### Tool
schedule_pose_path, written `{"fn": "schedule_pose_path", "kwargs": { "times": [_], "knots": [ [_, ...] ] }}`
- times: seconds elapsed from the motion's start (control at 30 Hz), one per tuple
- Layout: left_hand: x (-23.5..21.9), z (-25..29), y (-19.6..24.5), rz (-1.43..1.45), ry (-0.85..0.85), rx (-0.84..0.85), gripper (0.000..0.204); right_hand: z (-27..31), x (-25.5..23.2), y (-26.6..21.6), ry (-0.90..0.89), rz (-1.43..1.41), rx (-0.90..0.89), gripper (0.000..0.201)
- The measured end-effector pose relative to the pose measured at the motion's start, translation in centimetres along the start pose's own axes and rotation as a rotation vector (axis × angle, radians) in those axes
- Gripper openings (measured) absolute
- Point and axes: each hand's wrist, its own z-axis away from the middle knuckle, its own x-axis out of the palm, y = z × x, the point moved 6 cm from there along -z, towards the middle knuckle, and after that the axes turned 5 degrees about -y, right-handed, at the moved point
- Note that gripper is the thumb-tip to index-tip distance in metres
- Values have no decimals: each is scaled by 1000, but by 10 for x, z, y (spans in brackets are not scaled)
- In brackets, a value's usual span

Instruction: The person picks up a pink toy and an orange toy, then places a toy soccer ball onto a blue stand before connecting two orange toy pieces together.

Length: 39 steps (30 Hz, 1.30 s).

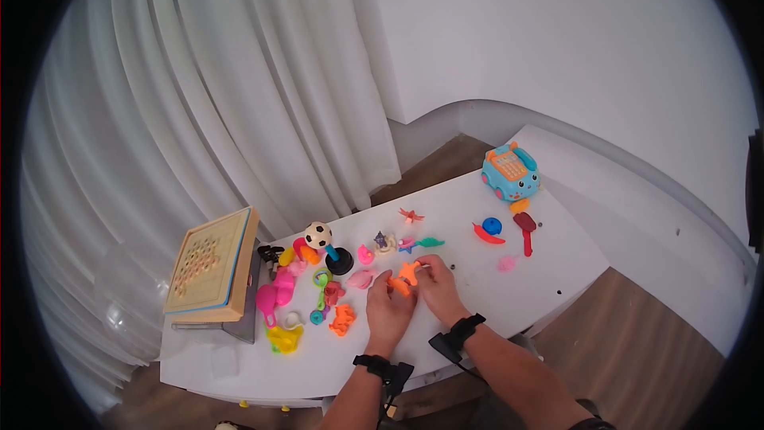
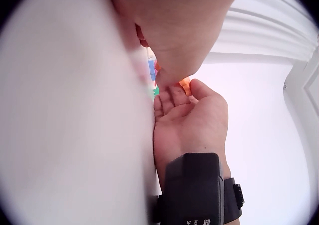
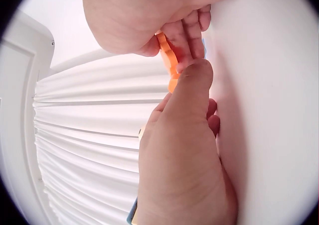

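Note:
Between the two hands, low over the front middle of the table, are orange toy pieces (image 1: pixel 408 273). My left hand (image 1: pixel 390 310) holds one orange piece (image 3: pixel 168 58) between thumb and fingers. The right hand (image 1: pixel 439 291) pinches the star-like orange part at its upper right with the fingertips. In the left wrist view the left palm (image 2: pixel 187 125) faces up, with a bit of orange (image 2: pixel 185 85) by the thumb. Whether the orange parts are joined cannot be told. A pink toy (image 1: pixel 360 279) lies just left of the left hand.
Colourful toys, among them an orange piece (image 1: pixel 342 320) and a yellow one (image 1: pixel 284 339), lie on the left. A football toy (image 1: pixel 318 235) stands behind them, beside a wooden board box (image 1: pixel 211 267). A blue toy phone (image 1: pixel 511 173), red pieces (image 1: pixel 525 227) and a blue ball (image 1: pixel 492 226) are on the right.

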Motion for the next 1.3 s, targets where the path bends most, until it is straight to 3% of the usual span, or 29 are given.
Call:
{"fn": "schedule_pose_path", "kwargs": {
  "times": [0.33,0.47,0.57,0.63,0.93,1.03,1.3],
  "knots": [
    [-4,0,15,-68,-40,59,69,-4,2,12,-123,4,26,20],
    [-6,1,7,-18,-5,4,69,-6,6,10,-183,18,-16,16],
    [-3,2,0,-17,8,23,70,-4,6,2,-128,83,-129,13],
    [-2,2,2,-50,11,76,71,-6,-5,3,119,289,-441,17],
    [-7,5,6,49,-16,43,66,1,-3,-10,6,326,-299,23],
    [-8,3,10,43,-54,6,65,5,-1,-17,13,312,-386,19],
    [0,0,7,-35,-114,91,62,6,2,-22,12,458,-388,17]
  ]
}}
